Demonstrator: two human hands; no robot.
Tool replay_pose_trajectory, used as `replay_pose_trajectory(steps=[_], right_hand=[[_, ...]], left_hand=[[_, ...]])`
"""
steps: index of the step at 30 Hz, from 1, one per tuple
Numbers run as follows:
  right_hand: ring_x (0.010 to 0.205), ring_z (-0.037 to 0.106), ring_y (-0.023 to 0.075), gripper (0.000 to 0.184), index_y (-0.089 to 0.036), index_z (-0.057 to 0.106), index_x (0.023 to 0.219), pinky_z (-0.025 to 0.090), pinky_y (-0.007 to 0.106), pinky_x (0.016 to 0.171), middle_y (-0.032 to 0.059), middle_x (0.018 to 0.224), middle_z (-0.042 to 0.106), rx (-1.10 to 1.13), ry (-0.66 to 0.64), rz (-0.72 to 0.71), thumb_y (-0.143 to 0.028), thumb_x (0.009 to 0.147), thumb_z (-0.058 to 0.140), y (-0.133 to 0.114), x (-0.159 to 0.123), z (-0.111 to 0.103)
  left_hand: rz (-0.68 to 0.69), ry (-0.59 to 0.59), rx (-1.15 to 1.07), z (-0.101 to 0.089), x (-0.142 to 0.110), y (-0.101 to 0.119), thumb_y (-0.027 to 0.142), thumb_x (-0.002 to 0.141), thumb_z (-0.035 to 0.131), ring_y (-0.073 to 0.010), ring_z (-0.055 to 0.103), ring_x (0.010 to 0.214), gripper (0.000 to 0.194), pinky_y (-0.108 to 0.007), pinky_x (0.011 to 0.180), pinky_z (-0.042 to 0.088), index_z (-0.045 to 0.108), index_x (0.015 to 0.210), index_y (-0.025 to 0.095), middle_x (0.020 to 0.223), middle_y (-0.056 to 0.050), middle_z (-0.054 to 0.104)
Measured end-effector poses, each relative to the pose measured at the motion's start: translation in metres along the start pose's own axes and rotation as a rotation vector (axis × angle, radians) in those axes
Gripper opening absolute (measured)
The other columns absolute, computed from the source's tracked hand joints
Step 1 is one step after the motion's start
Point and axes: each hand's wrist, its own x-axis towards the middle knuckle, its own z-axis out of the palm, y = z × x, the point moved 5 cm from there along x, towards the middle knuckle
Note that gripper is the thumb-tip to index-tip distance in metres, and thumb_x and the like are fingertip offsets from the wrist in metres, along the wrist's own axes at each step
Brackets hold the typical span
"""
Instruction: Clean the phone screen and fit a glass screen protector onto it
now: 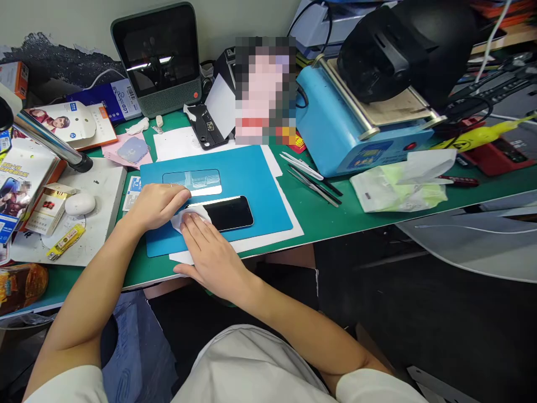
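Observation:
A smartphone (230,214) with a dark, glossy screen lies face up on a blue mat (264,184). My right hand (216,254) presses a folded white tissue (201,212) against the phone's left part, fingers together and thumb apart. At that same end my left hand (159,204) is curled, its fingertips at the phone's edge; the exact grip is partly hidden. Just behind the phone lies a clear screen protector (199,181) with a dark outline, partly covered by my left hand.
Tweezers and thin tools (314,182) lie right of the mat, near a tissue pack (390,187) and a blue machine (335,123). An opened phone part (207,129) and a smart display (157,61) stand behind. Boxes and an earbud case (79,204) crowd the left.

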Motion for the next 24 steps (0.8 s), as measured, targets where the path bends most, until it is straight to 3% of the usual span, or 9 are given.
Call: replay_pose_trajectory(steps=[7, 16, 24], right_hand=[[0.170, 0.035, 0.0386, 0.092, 0.007, 0.041, 0.168, 0.034, 0.057, 0.141, 0.0297, 0.178, 0.035, 0.066, -0.049, 0.029, -0.062, 0.110, 0.056, 0.016, 0.019, -0.006], [0.168, 0.039, 0.0380, 0.082, 0.006, 0.048, 0.165, 0.037, 0.056, 0.139, 0.0278, 0.176, 0.043, 0.054, -0.027, 0.086, -0.057, 0.113, 0.054, 0.045, 0.005, -0.020], [0.168, 0.040, 0.0359, 0.086, 0.001, 0.051, 0.165, 0.034, 0.056, 0.141, 0.0261, 0.175, 0.047, 0.112, -0.008, 0.035, -0.063, 0.109, 0.059, 0.044, 0.014, -0.016]], left_hand=[[0.004, -0.002, 0.036, 0.003, 0.001, -0.002, 0.060, 0.114, 0.016, -0.0271, 0.079, 0.094, 0.075, -0.038, 0.084, 0.058, 0.080, 0.105, 0.022, 0.098, -0.009, 0.084], [-0.021, -0.015, 0.050, 0.002, 0.000, -0.001, 0.063, 0.114, 0.016, -0.0279, 0.079, 0.100, 0.076, -0.039, 0.087, 0.058, 0.080, 0.112, 0.021, 0.109, -0.012, 0.085], [-0.110, -0.054, 0.051, -0.002, 0.000, -0.002, 0.059, 0.112, 0.021, -0.0337, 0.079, 0.111, 0.070, -0.045, 0.096, 0.057, 0.069, 0.146, 0.021, 0.127, -0.012, 0.084]])
